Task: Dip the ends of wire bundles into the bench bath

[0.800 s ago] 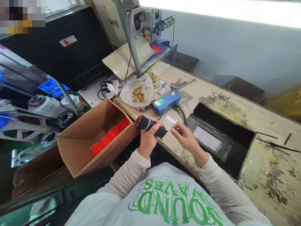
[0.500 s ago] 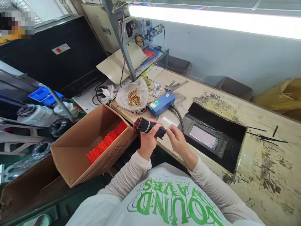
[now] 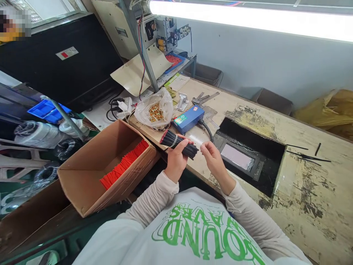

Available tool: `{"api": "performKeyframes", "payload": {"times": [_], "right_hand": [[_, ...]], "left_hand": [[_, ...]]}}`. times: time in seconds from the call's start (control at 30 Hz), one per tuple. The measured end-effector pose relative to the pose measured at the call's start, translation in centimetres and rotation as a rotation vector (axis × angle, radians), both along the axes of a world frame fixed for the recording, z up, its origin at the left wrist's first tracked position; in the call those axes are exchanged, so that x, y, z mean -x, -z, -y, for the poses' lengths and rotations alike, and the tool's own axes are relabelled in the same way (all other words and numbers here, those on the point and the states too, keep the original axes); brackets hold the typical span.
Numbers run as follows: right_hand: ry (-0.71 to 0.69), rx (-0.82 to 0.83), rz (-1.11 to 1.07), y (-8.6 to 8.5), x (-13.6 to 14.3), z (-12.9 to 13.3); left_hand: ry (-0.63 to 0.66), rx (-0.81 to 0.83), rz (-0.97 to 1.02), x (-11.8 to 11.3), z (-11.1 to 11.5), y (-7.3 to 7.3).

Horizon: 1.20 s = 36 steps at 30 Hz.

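My left hand (image 3: 177, 158) is wrapped round a bundle of black wires (image 3: 188, 150) tied with a pale band. The bundle's reddish ends point up and left, its black ends down and right. Just right of those black ends is my right hand (image 3: 211, 157), thumb and forefinger pinched together and not touching the bundle. Whatever may be between those fingertips is too small to make out. Beyond the hands, a blue box (image 3: 189, 119) with a black cable lies on the worktable beside an open plastic bag (image 3: 155, 110) of gold-coloured metal pieces.
At the left stands an open cardboard box (image 3: 91, 176) holding red wires (image 3: 124, 165). A dark recess with a screen (image 3: 237, 156) is cut into the table at the right. Loose black strips (image 3: 314, 158) lie farther right. A metal post (image 3: 140, 48) rises behind the bag.
My right hand has moved away from the black ends of the bundle, leaving a gap. The bundle has tilted more steeply in my left hand. The view has shifted slightly.
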State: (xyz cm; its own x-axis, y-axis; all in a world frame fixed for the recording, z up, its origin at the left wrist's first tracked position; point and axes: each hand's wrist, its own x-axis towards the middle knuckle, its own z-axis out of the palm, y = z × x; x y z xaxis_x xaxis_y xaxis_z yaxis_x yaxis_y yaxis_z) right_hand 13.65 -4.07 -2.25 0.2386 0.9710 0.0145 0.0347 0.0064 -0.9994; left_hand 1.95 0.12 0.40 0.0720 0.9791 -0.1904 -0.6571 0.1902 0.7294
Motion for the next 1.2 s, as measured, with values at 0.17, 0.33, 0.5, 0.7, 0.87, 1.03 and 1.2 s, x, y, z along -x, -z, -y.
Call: {"api": "performKeyframes", "payload": {"times": [0.17,0.33,0.5,0.7,0.87,1.03,1.2], "right_hand": [[-0.012,0.079,-0.048,1.2,-0.2,-0.2],[0.042,-0.025,0.056,1.2,-1.2,1.2],[0.05,-0.236,0.418,0.3,-0.4,2.4],[0.095,-0.177,0.407,2.4,-0.6,2.6],[-0.001,-0.035,0.092,2.0,-4.2,1.6],[-0.433,0.083,-0.037,-0.6,-5.6,-0.7],[-0.566,-0.013,0.163,-2.6,-7.0,-1.0]], "left_hand": [[0.028,0.051,0.032,-0.4,0.0,-0.2],[0.002,0.116,0.0,-0.5,-0.3,0.0],[-0.024,0.151,-0.011,-1.0,-0.4,0.4],[-0.003,0.16,-0.032,-1.2,-0.8,0.6],[0.35,0.115,-0.2,-0.9,-0.3,1.7],[0.708,-0.011,-0.305,-1.4,0.8,2.8],[0.961,-0.114,-0.384,-1.7,0.8,3.3]]}}
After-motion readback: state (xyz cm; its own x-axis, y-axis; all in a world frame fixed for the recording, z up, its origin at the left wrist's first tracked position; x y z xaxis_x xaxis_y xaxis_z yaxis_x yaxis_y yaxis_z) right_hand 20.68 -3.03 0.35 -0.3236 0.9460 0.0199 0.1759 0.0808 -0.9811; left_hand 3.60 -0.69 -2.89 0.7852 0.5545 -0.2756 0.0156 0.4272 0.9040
